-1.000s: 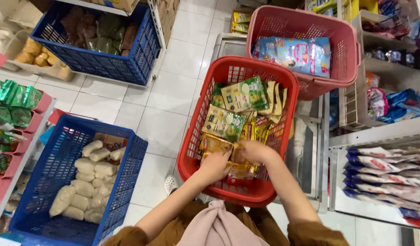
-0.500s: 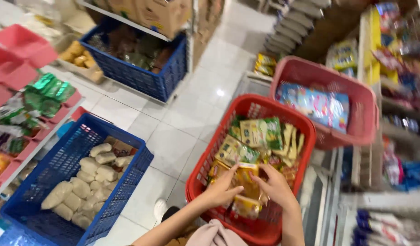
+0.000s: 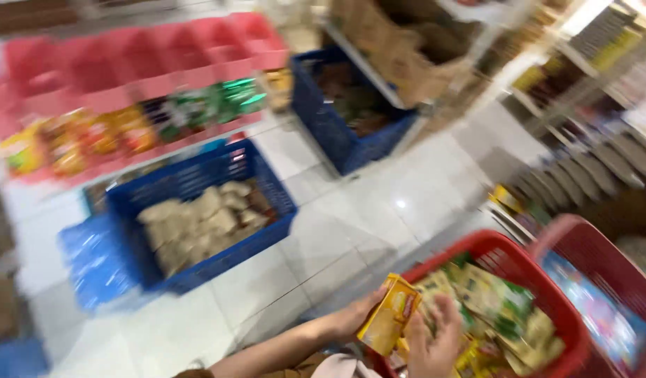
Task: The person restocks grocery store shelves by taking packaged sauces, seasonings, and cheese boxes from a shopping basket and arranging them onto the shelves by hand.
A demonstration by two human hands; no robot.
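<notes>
A yellow packet (image 3: pixel 391 314) is held up at the near rim of a red basket (image 3: pixel 501 253), low in the view and slightly tilted. The left hand (image 3: pixel 356 316) grips it from the left side, fingers curled behind it and thumb at its edge. The right hand (image 3: pixel 435 337) is just beside the packet's right edge, fingers spread and partly bent; blur hides whether they press on it. The basket is crowded with green and yellow sachets (image 3: pixel 498 308). A second red basket (image 3: pixel 594 259) touches it on the right. Across the pale tiled floor (image 3: pixel 351 231) stand 2 blue crates: one (image 3: pixel 197 210) with pale bags, another (image 3: pixel 344 119) farther off.
</notes>
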